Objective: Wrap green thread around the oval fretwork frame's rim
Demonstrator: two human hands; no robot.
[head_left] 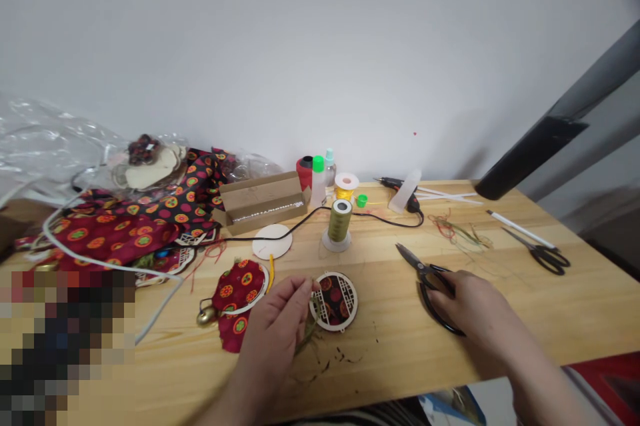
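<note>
L hand point(277, 319) had thumb & forefinger pinched tight on olive thread point(315, 327), loose strands hanging below the fingers toward the tabletop point(400, 366). Fingertips were right at the L rim of a round fretwork disc point(334, 301), pale openwork frame w/ dark red-patterned fabric in the middle, lying flat in front of the person; couldn't tell if they touched it. R hand point(470, 309) was palm down over the handle loops of the lg black-handled scissors point(420, 265), fingers on the loops, blades pointing away & a bit L; couldn't tell how firmly it gripped. Dark scraps point(340, 354) lay scattered just nearer than the disc. Olive thread spool point(341, 223) stood upright behind the disc. L of the hand: red patterned fabric point(239, 289) w/ a pale hoop, brass bell point(206, 316) beside it; plain white disc point(273, 250) farther back, black cord across it. Along the wall, L to R: fabric heap point(130, 236), open cardboard box point(265, 205), red thread cone point(303, 176), green-capped bottle point(318, 187), yellow thread spool point(345, 190), hot glue gun point(391, 182). Far R, well apart from the hands: white pen point(520, 229) & 2nd pair of scissors point(543, 254), just beside each other, w/ a tangle of red & green thread point(460, 231) nearby
</note>
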